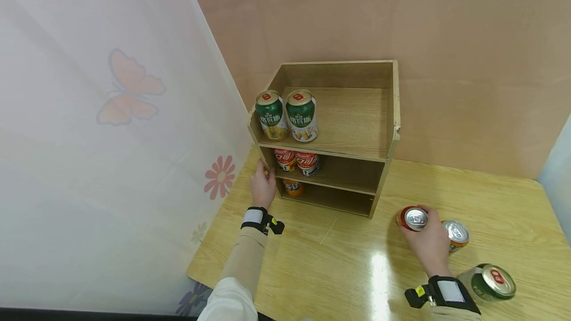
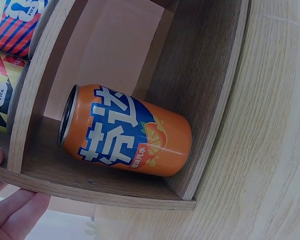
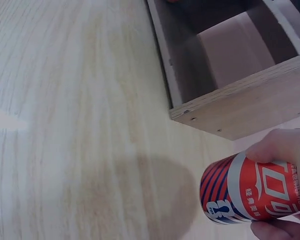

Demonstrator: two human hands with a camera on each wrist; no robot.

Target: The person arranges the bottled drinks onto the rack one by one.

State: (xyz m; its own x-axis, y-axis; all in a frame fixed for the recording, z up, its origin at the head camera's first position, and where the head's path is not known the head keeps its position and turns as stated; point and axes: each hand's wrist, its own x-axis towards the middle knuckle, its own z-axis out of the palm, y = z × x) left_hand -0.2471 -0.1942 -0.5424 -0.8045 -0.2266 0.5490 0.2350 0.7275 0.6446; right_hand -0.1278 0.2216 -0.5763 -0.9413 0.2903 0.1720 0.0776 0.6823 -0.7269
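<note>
My right hand (image 1: 429,242) grips a red cola can (image 3: 240,187) round its side, to the right of the wooden shelf (image 1: 379,182). In the right wrist view the can is tilted, with a shadow on the table beside it. At the shelf's left side, my left hand (image 1: 263,187) holds the edge of the side panel, thumb inside and fingers (image 2: 22,212) outside. An orange soda can (image 2: 135,132) stands in the bottom compartment near that hand. Two red-labelled cans (image 1: 308,162) are in the middle one, and two green-and-white cans (image 1: 302,115) on top.
Just right of my right hand stands an orange can (image 1: 457,234), partly hidden by it. A green can (image 1: 494,282) stands nearer the front, by my right wrist. The shelf rests on a light wooden table (image 1: 330,271), with a white printed curtain (image 1: 134,187) along the left.
</note>
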